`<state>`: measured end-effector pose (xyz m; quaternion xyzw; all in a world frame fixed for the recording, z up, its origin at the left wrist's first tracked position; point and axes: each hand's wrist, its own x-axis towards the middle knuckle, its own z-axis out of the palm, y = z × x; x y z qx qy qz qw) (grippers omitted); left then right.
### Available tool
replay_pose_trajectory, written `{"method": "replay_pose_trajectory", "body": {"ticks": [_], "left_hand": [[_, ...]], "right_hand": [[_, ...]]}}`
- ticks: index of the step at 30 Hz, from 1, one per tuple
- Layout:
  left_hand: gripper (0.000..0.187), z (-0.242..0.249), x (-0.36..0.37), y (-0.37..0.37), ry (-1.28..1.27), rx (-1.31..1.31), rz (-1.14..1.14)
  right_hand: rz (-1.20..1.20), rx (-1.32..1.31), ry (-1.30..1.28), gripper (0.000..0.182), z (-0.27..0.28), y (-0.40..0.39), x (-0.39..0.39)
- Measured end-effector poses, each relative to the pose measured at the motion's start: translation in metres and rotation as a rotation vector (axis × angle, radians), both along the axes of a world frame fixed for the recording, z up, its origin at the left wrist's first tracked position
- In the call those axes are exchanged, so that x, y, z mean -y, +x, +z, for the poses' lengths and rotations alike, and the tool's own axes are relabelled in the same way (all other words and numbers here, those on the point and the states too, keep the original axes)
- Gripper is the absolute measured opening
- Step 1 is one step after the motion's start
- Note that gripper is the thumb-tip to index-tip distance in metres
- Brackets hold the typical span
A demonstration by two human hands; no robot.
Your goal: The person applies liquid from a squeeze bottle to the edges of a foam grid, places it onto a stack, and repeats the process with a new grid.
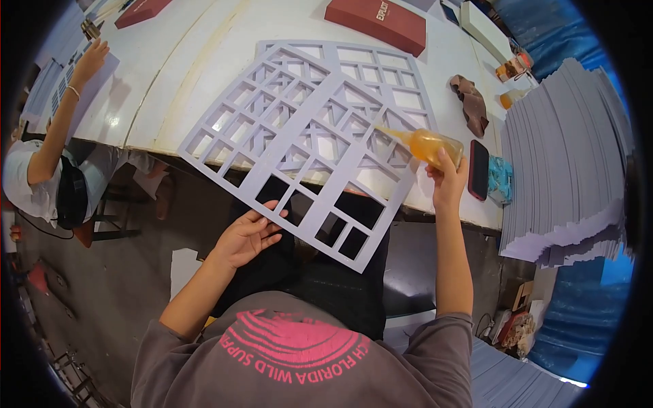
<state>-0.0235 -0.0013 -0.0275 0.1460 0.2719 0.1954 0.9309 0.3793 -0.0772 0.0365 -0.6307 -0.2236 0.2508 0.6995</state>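
Observation:
My left hand point(250, 236) pinches the near edge of a pale grey cut-out panel point(299, 132), a flat sheet with rows of rectangular windows. This panel lies tilted across the table edge, its near corner jutting out over my lap. Beneath it is a second similar panel point(332, 58), flat on the table and partly covered. In my right hand point(449, 178) is a squeeze bottle point(427, 146) of amber liquid, fingers wrapped round its body. The bottle's narrow tip points left, above the upper panel's right part; whether it touches cannot be told.
A dark red box point(381, 24) lies at the back of the white table point(183, 75). To the right are a crumpled brown cloth point(469, 105), a phone point(478, 170), a blue packet point(500, 180) and a tall stack of grey sheets point(564, 163). Another person's arm point(64, 115) is at left.

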Motion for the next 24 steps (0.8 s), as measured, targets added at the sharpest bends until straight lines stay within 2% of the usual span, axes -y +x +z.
{"method": "replay_pose_trajectory", "body": {"ticks": [6, 13, 16, 19, 20, 22, 24], "left_hand": [[0.039, -0.008, 0.002, -0.001, 0.010, 0.045, 0.022], [0.033, -0.007, 0.004, 0.004, 0.037, 0.057, 0.064], [0.028, 0.003, 0.000, 0.008, 0.197, 0.014, 0.088], [0.022, 0.025, -0.011, 0.006, 0.432, -0.042, 0.139], [0.025, 0.026, -0.016, 0.001, 0.454, -0.050, 0.175], [0.026, 0.031, -0.021, -0.005, 0.457, -0.102, 0.221], [0.042, 0.025, -0.027, -0.011, 0.359, -0.133, 0.257]], "right_hand": [[0.123, -0.118, -0.075, 0.042, 0.007, -0.068, 0.055], [0.324, -0.267, -0.155, 0.051, 0.014, -0.129, 0.098], [0.443, -0.591, -0.082, 0.051, 0.013, -0.104, 0.108], [0.224, -0.601, 0.091, 0.042, 0.023, -0.078, 0.095], [0.134, -0.566, 0.123, 0.040, 0.022, -0.063, 0.094], [0.018, -0.405, 0.163, 0.039, 0.018, -0.030, 0.084], [-0.081, -0.267, 0.153, 0.040, 0.011, 0.000, 0.075]]}}
